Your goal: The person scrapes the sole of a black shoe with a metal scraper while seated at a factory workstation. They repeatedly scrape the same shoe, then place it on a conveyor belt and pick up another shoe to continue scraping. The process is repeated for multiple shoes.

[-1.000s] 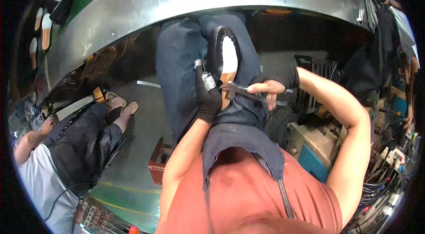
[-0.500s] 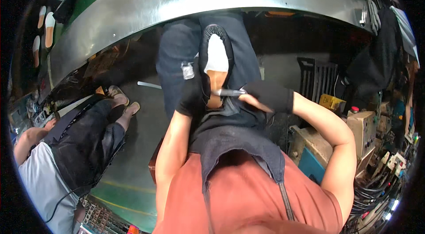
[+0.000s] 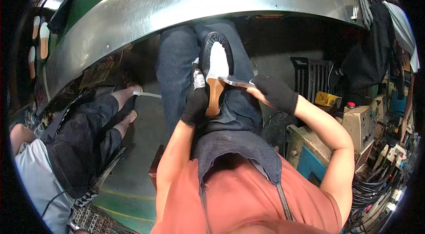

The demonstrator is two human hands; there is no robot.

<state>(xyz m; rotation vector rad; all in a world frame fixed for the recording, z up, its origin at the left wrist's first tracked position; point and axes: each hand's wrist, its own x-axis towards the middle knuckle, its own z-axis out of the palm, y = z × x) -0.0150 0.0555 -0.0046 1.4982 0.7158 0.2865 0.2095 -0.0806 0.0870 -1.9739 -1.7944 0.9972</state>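
A black shoe upper [image 3: 228, 59] lies sole side up on my lap, its toe pointing away from me and its edge gathered in pleats round the toe. Inside that edge shows an insole [image 3: 217, 63], white in front and tan toward the heel. My left hand [image 3: 197, 96], in a black glove with pale tape on a finger, closes on the shoe's left side; the shoe hides some of its fingers. In a black fingerless glove, my right hand [image 3: 272, 94] grips a slim grey metal hand tool [image 3: 239, 83]. The tool's bent tip reaches over the insole where white meets tan.
A curved metal bench [image 3: 146, 8] runs across beyond my knees. Several insole-bottomed shoes [image 3: 44, 41] stand at far left. A co-worker [image 3: 79, 141] sits on the left. On the right are a black plastic chair [image 3: 312, 77], a beige machine box [image 3: 357, 123] and cables [image 3: 376, 198].
The tool's tip has moved forward from the tan heel part to the border of the white. My left hand sits slightly differently along the shoe. The co-worker's legs and arm have shifted.
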